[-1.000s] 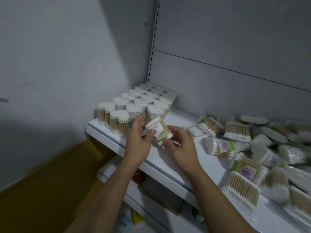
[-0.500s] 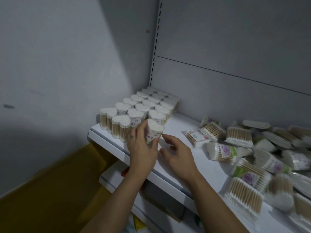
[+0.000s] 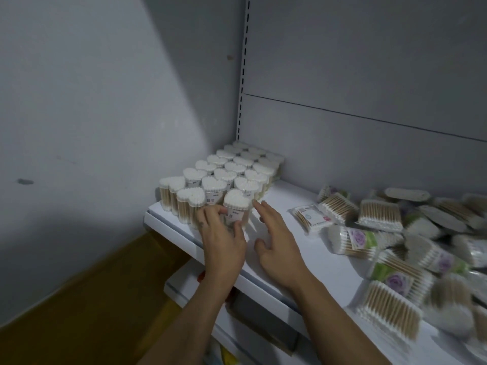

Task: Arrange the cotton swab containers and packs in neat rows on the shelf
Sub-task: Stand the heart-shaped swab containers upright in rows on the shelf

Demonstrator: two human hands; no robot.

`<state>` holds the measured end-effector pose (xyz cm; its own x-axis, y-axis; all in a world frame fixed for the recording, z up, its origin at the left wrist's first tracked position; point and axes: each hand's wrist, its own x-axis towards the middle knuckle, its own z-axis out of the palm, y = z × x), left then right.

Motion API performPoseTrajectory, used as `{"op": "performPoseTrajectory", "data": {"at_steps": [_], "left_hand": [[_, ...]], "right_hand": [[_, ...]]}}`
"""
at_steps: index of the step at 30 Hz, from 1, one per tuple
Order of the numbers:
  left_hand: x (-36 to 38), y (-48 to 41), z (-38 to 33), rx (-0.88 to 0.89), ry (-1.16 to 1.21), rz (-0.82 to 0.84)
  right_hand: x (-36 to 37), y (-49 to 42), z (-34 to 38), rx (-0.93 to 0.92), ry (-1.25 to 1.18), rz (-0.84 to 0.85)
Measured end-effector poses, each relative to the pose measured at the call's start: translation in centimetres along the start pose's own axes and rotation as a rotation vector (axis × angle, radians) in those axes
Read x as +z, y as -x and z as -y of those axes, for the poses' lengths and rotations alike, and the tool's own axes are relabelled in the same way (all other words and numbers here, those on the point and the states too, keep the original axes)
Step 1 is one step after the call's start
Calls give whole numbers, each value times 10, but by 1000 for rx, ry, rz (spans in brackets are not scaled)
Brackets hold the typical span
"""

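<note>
Brings the heart-shaped container down from its tilt between both hands a second ago to upright on the shelf, at the near end of the standing block. Grips it with the left hand, fingers and thumb curled round its lower wall. Holds the right hand off at the container's 3 o'clock, fingers spread and relaxed, grasping nothing; cannot tell whether the index tip brushes the wall. Shows, at 12 o'clock of the hands, the block of containers in several rows running back into the corner, upright and close-packed. Leaves, from 2 to 4 o'clock, a loose heap of swab packs lying flat and crossed over one another, unsorted. Looks about half done at most: containers nearly all lined up, packs not yet begun, with more perhaps beyond the frame's right edge.
</note>
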<state>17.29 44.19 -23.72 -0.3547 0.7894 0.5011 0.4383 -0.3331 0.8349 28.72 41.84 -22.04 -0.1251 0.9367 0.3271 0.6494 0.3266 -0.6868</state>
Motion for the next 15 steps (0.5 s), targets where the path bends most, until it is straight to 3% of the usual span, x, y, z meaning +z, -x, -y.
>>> {"op": "performPoseTrajectory", "data": {"at_steps": [6,15], "left_hand": [[-4,0,-1,-41,60,41],[0,0,4,13,-56,108]], "right_hand": [[-4,-27,9,-53,147,45],[-5,-35,3,-25,228,52]]}}
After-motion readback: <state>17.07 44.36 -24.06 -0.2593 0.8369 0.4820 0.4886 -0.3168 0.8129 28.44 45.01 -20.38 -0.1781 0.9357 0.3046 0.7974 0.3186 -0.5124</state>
